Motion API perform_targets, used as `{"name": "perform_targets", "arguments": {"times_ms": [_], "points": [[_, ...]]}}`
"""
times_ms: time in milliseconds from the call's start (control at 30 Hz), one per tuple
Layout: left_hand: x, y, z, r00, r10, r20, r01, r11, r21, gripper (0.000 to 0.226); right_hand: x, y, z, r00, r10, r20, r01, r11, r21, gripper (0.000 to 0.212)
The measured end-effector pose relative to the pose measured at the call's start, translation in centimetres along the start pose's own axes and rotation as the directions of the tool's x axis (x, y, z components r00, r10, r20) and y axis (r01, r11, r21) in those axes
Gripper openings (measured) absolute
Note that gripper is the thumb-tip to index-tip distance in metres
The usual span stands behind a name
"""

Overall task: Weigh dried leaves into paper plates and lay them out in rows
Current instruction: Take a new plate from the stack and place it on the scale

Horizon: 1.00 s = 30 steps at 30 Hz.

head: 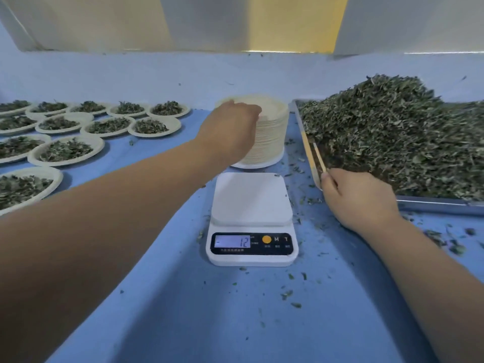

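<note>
Head view of a weighing station on a blue tabletop (209,323). Centre: a white digital scale (251,203) with a bare platform; its lit display (231,242) reads "12" with a dash to the left of the digits, beside an orange button (266,239). Just beyond the scale, upper centre, stands a tall stack of paper plates (272,134), unfilled. The left hand (230,124) reaches across from the lower left and lies on the top of this stack, back toward the camera, fingers bent down over the uppermost plate; whether they pinch a plate cannot be told. Right: a metal tray (432,204) carries a large heap of dried leaves (392,137) that rises toward the upper right of the frame. The right hand (361,197) rests at the tray's near left corner, clasped around the lower end of a thin wooden stick (320,158), which slants up and to the left over the tray's edge, its tip near the leaves. Left: filled paper plates (65,150), each holding a small portion of leaves, are laid in rows, rims touching or slightly overlapping, and run past the left edge of the frame. Loose leaf fragments (288,294) are scattered on the tabletop around the scale and in front of the tray. Pale panels (209,22) stand along the far edge at the top.
</note>
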<state>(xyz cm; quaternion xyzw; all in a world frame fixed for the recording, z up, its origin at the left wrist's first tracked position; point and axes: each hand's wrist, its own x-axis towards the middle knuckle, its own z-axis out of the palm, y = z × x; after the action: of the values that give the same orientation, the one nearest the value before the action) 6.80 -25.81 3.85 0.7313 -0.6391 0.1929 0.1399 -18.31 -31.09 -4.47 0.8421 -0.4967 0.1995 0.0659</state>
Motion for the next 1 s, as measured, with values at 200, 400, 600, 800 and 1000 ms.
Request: {"name": "perform_targets", "arguments": {"times_ms": [200,400,600,800,1000], "points": [[1.0,0.1,-0.9,0.984,0.149,0.102,-0.171,0.950,0.260,0.029,-0.2,0.1,0.1,0.999,-0.024,-0.021,0.025,1.000,0.014,0.045],[1.1,0.2,-1.3,0.965,0.228,0.130,-0.262,0.861,0.437,0.031,-0.3,0.2,0.4,0.997,-0.030,-0.069,0.032,0.999,0.031,0.046],[1.1,-0.1,-1.2,0.959,0.268,0.093,-0.281,0.859,0.427,0.067,-0.4,0.2,0.3,0.997,-0.043,-0.069,0.047,0.998,0.046,0.045],[1.3,-0.2,-1.5,0.953,0.297,0.058,-0.294,0.864,0.408,0.073,-0.5,0.2,0.1,0.998,-0.040,-0.054,0.044,0.997,0.064,0.045],[1.8,-0.7,-1.6,0.987,0.135,-0.089,-0.119,0.978,0.173,0.036,-0.6,0.0,-0.1,0.998,-0.042,-0.055,0.046,0.997,0.070,0.045]]}}
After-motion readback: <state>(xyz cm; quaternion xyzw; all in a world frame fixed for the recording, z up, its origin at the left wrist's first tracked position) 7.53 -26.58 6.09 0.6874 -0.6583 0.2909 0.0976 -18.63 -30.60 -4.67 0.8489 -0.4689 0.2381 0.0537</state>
